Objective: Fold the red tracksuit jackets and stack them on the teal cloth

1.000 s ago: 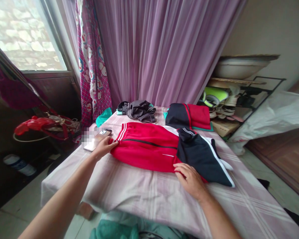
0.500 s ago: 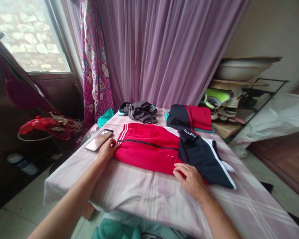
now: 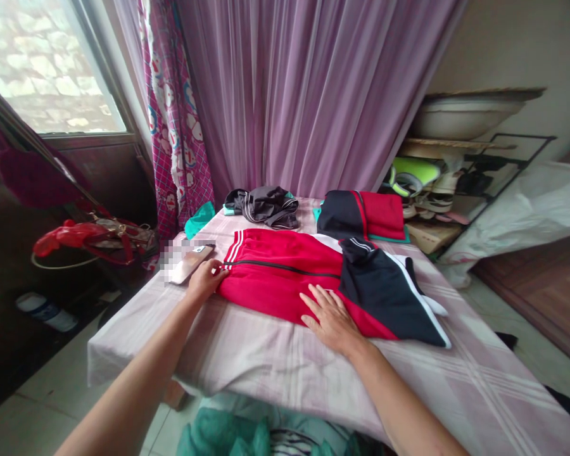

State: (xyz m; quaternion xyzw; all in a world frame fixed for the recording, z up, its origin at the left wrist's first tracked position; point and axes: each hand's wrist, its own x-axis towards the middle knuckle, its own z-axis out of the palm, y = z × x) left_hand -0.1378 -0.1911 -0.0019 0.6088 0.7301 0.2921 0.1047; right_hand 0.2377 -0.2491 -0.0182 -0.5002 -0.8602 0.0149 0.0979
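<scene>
A red and dark navy zip jacket (image 3: 275,278) lies across the table, its white-striped hem to the left and its dark shoulder part to the right. My left hand (image 3: 206,277) is closed in a pinch at the hem, by the end of the black zip. My right hand (image 3: 331,316) rests flat on the lower red front, fingers spread. Just beyond my left hand lies a phone (image 3: 190,265), partly blurred out by blocky pixels.
A crumpled dark grey garment (image 3: 266,208) and a folded navy and red garment (image 3: 384,215) lie at the table's back. The checked tablecloth (image 3: 247,354) hangs over the front edge. Green clothing (image 3: 223,434) sits below it. A shoe rack (image 3: 460,147) stands at right.
My right hand has moved left and away from me, from the jacket's near edge onto its red front, and now lies flat. My left hand stays at the hem.
</scene>
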